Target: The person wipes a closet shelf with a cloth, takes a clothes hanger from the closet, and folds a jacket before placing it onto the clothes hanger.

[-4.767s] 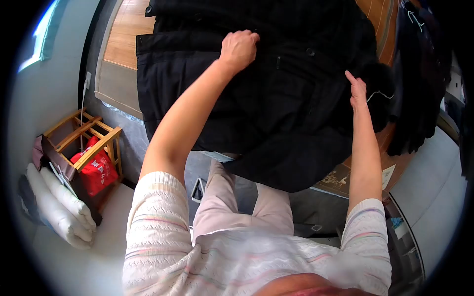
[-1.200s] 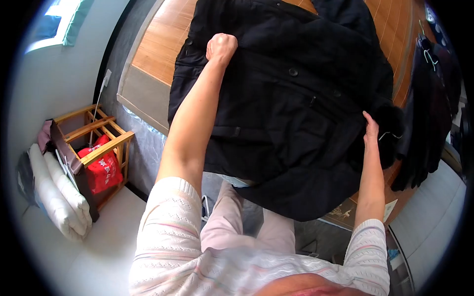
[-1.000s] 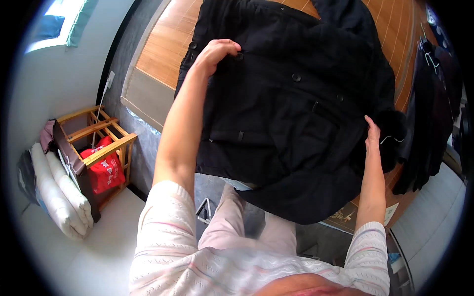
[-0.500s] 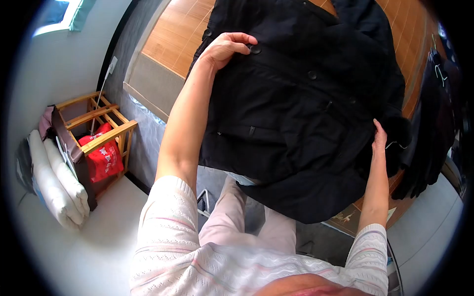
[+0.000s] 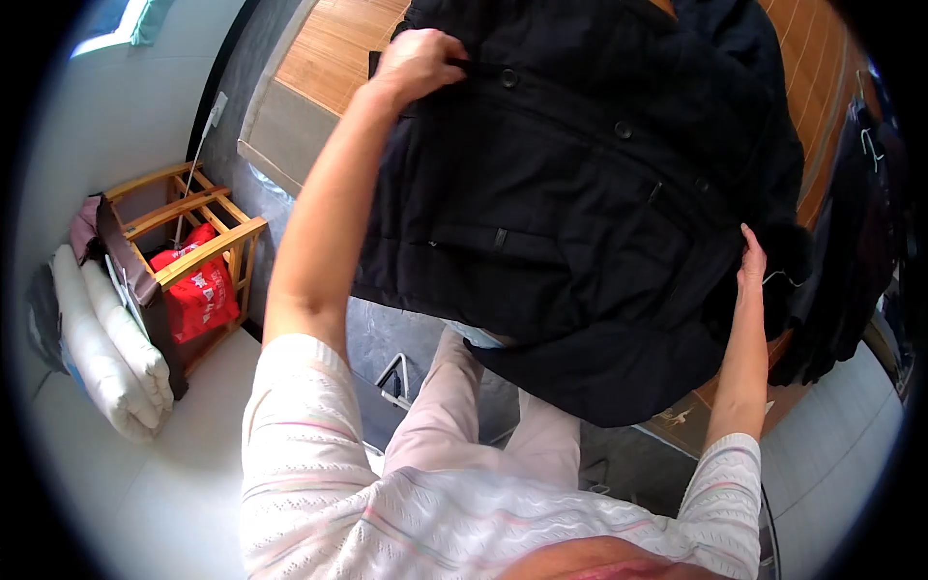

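A black coat [image 5: 570, 184] with dark round buttons lies spread over the wooden mat in front of me. My left hand [image 5: 420, 66] is at the coat's upper left, its fingers pinched on the edge of the front near a button [image 5: 508, 78]. At the coat's right side is my right hand [image 5: 751, 261], its thumb or a finger pointing up and the other fingers hidden against the dark cloth. A dark furry part [image 5: 788, 253] and a thin white hanger hook [image 5: 783, 280] show just beyond it.
Dark clothes [image 5: 851, 251] on hangers lie at the right edge. A wooden mat [image 5: 338, 53] shows beneath the coat. To the left, a wooden rack [image 5: 213, 256] holds a red bag [image 5: 198, 295], beside rolled white bedding [image 5: 111, 348]. A metal frame [image 5: 394, 379] is near my legs.
My left hand has moved left from beside the button to the coat's front edge and closed there. The coat's left part has shifted. My right hand stays at the same side of the coat.
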A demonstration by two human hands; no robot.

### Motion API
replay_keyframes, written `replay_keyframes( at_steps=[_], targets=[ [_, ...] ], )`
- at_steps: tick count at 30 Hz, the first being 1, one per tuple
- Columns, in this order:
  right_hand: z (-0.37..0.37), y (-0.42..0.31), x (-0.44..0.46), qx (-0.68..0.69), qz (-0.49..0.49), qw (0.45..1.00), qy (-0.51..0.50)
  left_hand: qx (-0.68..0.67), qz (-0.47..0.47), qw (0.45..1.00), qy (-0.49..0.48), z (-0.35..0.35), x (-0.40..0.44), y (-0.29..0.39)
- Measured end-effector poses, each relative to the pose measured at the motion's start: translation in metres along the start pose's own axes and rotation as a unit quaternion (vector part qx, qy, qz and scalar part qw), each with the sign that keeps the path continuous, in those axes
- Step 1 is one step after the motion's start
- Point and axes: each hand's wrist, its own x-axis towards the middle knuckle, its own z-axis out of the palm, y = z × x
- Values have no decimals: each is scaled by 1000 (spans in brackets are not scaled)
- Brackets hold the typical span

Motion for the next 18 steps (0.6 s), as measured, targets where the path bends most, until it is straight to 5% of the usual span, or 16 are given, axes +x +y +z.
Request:
replay_keyframes(
  at_steps=[10, 14, 15, 16, 18],
  targets=[
    [5, -3, -6, 15, -3, 1000, 1, 100, -8, 981, 168, -25, -17, -37],
    [5, -4, -6, 24, 9, 1000, 0, -52, 214, 913, 344, 23, 26, -98],
    [6, -4, -6, 21, 13, 1000, 7, -138, 17, 965, 221, 18, 21, -87],
    [0, -1, -2, 16, 20, 1000, 6, -212, -182, 957, 80, 9, 17, -77],
    [-8, 4, 14, 17, 23, 1000, -2, -150, -24, 980, 125, 23, 25, -107]
  ],
)
